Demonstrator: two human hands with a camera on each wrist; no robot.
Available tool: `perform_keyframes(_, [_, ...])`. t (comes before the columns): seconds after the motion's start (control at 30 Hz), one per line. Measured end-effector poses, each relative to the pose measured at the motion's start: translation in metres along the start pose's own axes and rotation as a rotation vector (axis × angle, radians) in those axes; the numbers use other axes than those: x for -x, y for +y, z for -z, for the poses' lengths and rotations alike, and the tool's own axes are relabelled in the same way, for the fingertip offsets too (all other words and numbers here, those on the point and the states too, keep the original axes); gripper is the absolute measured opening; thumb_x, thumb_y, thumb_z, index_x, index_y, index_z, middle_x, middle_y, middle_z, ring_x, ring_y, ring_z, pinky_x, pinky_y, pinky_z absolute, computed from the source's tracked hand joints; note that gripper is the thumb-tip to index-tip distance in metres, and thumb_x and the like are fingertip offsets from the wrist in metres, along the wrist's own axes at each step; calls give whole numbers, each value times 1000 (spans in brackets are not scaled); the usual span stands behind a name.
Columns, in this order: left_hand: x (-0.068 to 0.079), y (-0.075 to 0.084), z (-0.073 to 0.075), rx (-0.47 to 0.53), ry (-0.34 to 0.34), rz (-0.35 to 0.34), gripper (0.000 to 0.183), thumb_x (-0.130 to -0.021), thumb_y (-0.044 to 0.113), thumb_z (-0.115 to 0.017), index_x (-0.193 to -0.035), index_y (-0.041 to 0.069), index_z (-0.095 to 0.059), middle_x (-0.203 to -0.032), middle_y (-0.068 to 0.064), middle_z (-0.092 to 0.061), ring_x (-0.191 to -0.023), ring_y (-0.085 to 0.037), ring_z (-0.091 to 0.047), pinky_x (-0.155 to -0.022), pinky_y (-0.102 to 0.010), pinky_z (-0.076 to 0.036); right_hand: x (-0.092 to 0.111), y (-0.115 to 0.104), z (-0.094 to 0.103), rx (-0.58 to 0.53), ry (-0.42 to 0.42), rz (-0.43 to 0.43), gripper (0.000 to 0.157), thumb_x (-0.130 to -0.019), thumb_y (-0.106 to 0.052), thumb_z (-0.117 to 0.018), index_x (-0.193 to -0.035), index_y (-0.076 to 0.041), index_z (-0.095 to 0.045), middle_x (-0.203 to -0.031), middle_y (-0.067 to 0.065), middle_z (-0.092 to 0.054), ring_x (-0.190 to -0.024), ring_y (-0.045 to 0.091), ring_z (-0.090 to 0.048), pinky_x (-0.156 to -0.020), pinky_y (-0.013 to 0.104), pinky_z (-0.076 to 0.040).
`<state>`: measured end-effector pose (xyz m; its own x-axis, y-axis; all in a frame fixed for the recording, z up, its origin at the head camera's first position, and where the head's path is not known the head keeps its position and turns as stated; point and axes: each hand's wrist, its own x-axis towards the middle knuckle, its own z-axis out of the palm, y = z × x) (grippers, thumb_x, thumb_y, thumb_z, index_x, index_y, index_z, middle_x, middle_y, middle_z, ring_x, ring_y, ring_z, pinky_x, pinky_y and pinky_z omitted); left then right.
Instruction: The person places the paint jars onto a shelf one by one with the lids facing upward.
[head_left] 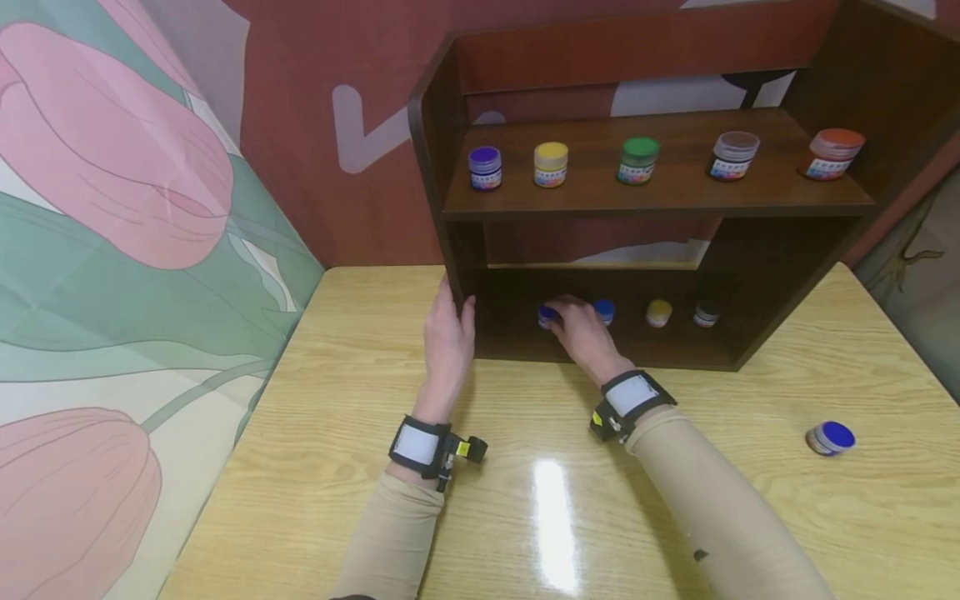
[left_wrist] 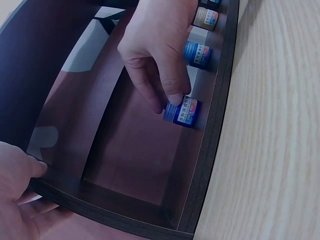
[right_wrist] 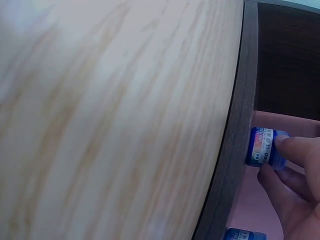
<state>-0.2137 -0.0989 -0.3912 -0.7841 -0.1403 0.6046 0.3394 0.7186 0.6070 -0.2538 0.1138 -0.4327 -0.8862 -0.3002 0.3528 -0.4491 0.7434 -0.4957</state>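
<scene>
My right hand (head_left: pixel 583 329) reaches into the lower level of a dark brown wooden shelf (head_left: pixel 652 208). Its thumb and fingers pinch a small blue paint jar (right_wrist: pixel 261 146) near the lid, the jar upright on the lower board. Just right of that hand is another blue paint jar (left_wrist: pixel 198 55), followed by a yellow jar (head_left: pixel 659 313) and a dark jar (head_left: pixel 706 314). My left hand (head_left: pixel 448 333) grips the shelf's left side panel, its thumb inside and the fingers around the outer side, as the left wrist view shows.
Along the upper board stand a purple jar (head_left: pixel 485 169), a yellow-lidded jar (head_left: pixel 551 165), a green jar (head_left: pixel 637 161), a clear-lidded dark jar (head_left: pixel 733 157) and a red jar (head_left: pixel 832 155). A blue-lidded jar (head_left: pixel 830 438) sits on the wooden table (head_left: pixel 360 350), right of the shelf.
</scene>
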Motion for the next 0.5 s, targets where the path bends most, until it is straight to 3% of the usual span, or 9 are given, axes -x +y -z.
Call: perform_keyframes(0.5, [0, 1, 0, 9, -5, -3, 45, -98, 14, -56, -139, -1, -46, -127, -23, -63, -117, -34, -62, -96, -46, -52, 2, -4, 8, -14, 0, 7, 38, -90, -11, -66, -125, 3, -63, -125, 24, -62, -114, 40, -60, -97, 51, -50])
